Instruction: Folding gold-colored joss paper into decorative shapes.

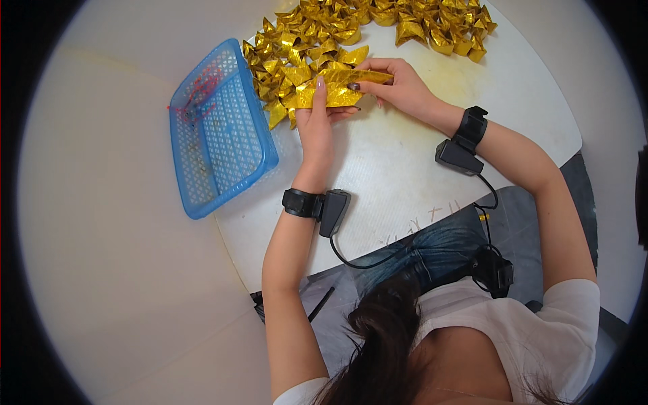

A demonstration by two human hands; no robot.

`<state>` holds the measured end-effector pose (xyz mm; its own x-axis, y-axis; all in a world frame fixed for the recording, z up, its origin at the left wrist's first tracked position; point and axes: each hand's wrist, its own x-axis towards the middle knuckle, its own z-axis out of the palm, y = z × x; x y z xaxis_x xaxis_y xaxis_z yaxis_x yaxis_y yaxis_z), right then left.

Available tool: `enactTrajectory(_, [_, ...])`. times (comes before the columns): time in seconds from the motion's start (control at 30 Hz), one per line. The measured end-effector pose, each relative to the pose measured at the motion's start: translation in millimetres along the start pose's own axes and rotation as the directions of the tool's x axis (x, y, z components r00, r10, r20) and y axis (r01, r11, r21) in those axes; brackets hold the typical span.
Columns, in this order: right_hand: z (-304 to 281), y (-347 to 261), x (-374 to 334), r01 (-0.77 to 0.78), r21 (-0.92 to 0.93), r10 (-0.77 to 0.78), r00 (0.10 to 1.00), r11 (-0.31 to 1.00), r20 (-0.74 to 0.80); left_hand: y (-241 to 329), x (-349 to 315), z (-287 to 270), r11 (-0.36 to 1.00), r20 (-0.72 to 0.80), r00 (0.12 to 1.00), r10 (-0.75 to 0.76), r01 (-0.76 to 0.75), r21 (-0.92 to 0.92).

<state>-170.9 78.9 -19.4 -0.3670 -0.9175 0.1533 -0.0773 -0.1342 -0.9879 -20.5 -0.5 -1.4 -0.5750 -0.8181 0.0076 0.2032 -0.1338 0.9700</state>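
Note:
A partly folded piece of shiny gold foil paper point(337, 96) is held between both my hands above the white table. My left hand point(317, 128) grips its left part from below, with the thumb lying over the front and the fingers behind. On the paper's right end, my right hand point(403, 86) pinches it between thumb and fingers. Just beyond the hands lies a heap of folded gold paper ingots point(275, 50), which spreads along the far side. Part of the heap is hidden behind the held paper.
A blue plastic basket point(264, 150) stands left of the heap, with tangled red string point(206, 86) inside it. More gold ingots point(445, 27) lie at the far right of the white table point(405, 158). Black straps with small boxes and cables sit on both my wrists.

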Motion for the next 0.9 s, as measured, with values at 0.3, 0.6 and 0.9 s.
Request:
enactTrajectory(0.3, [2.8, -1.4, -0.7, 0.001, -0.017, -0.001, 1.0, 1.0, -0.012, -0.8, 1.0, -4.8, 1.0, 0.02, 1.0, -0.015, 0.016, -0.012])
enactTrajectory(0.6, [-5.3, -5.7, -0.3, -0.013, -0.062, 0.013, 1.0, 0.998, 0.008, -1.2, 1.7, -0.8, 1.0, -0.007, 1.0, -0.019, 0.019, 0.011])
enactTrajectory(0.9, [0.4, -10.5, -4.3, -0.031, -0.101, 0.032, 0.999, 0.994, 0.004, 0.9, 2.5, -6.2, 0.999, 0.057, 0.997, -0.043, 0.042, 0.013])
